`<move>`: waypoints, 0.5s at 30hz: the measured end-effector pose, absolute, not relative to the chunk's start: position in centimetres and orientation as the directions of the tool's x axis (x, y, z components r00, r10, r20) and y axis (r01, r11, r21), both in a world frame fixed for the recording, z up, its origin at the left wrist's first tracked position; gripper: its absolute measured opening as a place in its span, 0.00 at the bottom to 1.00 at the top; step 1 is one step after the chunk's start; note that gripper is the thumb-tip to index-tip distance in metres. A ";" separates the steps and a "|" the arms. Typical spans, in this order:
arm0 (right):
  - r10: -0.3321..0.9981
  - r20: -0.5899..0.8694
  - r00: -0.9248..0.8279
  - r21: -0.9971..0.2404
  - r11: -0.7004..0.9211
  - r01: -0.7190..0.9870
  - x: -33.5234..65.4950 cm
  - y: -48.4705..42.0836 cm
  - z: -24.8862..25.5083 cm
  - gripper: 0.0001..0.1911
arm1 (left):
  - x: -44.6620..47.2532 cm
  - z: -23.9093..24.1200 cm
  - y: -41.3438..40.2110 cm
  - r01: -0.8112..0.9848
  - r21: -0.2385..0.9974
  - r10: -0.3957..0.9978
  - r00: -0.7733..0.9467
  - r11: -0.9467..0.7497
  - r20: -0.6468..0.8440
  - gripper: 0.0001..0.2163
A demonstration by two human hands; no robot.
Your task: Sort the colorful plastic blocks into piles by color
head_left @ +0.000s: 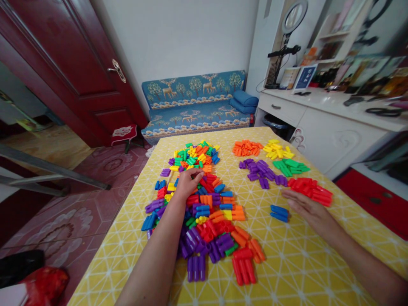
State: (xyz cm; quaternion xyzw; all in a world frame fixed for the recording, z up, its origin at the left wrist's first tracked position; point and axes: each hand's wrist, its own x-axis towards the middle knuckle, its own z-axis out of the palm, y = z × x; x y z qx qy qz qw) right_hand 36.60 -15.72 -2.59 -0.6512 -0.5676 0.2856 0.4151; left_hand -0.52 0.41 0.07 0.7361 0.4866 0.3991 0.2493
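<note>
A long mixed heap of coloured plastic tube blocks (pixel 204 204) runs down the middle of the yellow patterned tablecloth (pixel 287 263). My left hand (pixel 188 182) reaches into the far part of the heap, fingers curled over the blocks; whether it grips one cannot be told. My right hand (pixel 306 207) lies flat and open on the cloth, beside a small blue pile (pixel 279 213) and just below the red pile (pixel 310 190). Sorted piles lie at the far right: orange (pixel 247 148), yellow (pixel 277 149), purple (pixel 261 170), green (pixel 290 166).
A blue patterned sofa (pixel 194 104) stands beyond the table's far edge. A white cabinet (pixel 331 123) with clutter and a ring light (pixel 295 17) is on the right. A dark red door (pixel 63 63) and tiled floor (pixel 79 204) are at the left.
</note>
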 end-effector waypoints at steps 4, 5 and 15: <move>0.955 0.136 0.265 -0.877 -0.009 0.481 38.8 -14.8 -3.3 0.24 | -0.5 0.0 0.4 0.514 0.759 0.917 0.214 -0.400 0.338 0.13; 0.952 0.147 0.268 -0.878 0.001 0.478 39.2 -14.6 -3.5 0.23 | -0.5 0.0 0.4 0.516 0.758 0.917 0.214 -0.399 0.337 0.12; 0.942 0.220 0.252 -0.838 0.051 0.543 40.7 -12.9 -4.7 0.22 | -0.5 -0.1 0.5 0.509 0.761 0.915 0.210 -0.403 0.344 0.12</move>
